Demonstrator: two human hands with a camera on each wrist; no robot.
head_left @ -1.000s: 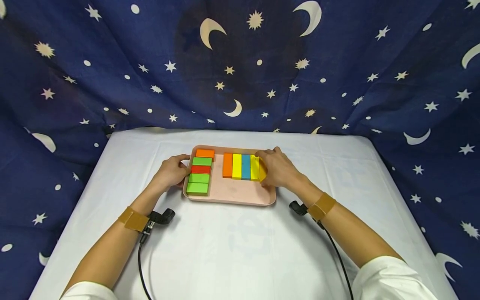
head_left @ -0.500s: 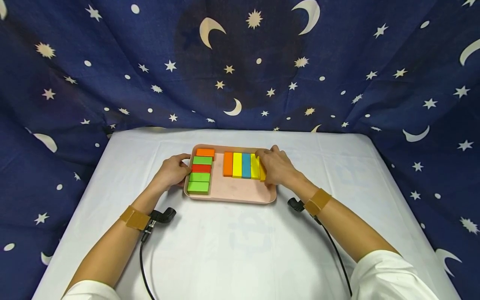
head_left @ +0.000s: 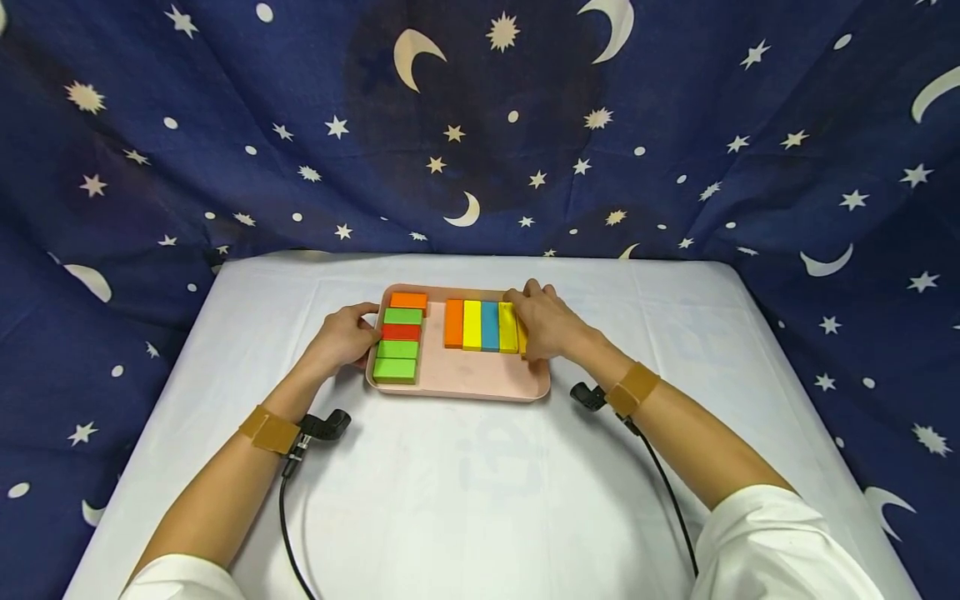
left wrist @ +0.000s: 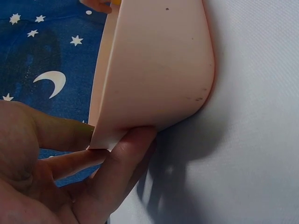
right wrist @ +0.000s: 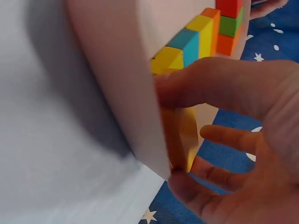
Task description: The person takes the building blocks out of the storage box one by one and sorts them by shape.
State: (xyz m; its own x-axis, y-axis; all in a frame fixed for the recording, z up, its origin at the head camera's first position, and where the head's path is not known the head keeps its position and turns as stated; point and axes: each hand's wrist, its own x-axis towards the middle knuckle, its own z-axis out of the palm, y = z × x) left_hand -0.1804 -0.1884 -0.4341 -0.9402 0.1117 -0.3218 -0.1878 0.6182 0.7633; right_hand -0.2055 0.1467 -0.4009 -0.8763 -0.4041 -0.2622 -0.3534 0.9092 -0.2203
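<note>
A shallow pink tray (head_left: pixel 465 383) lies on the white-covered table. My left hand (head_left: pixel 345 337) grips its left end, thumb and fingers on either side of the wall (left wrist: pixel 154 70) in the left wrist view. At the tray's right end, my right hand (head_left: pixel 551 325) holds an orange-yellow block (right wrist: pixel 187 135) between thumb and fingers, close inside the end wall. That block is largely covered by the hand in the head view. Beside it, side by side, stand a yellow block (head_left: pixel 507 327), a blue block (head_left: pixel 490 326), another yellow block (head_left: pixel 472 325) and an orange block (head_left: pixel 453 323).
Along the tray's left wall runs a column of blocks: an orange block (head_left: pixel 408 301) at the back, then green, a red block (head_left: pixel 401 332), and green ones in front. Behind the table hangs a dark blue curtain (head_left: pixel 300 108). Camera cables (head_left: pixel 288 525) trail from both wrists.
The orange-yellow block at the row's right end has turned from a slant to lie nearly in line with its neighbours, the right hand moving with it. The left hand keeps its place on the tray.
</note>
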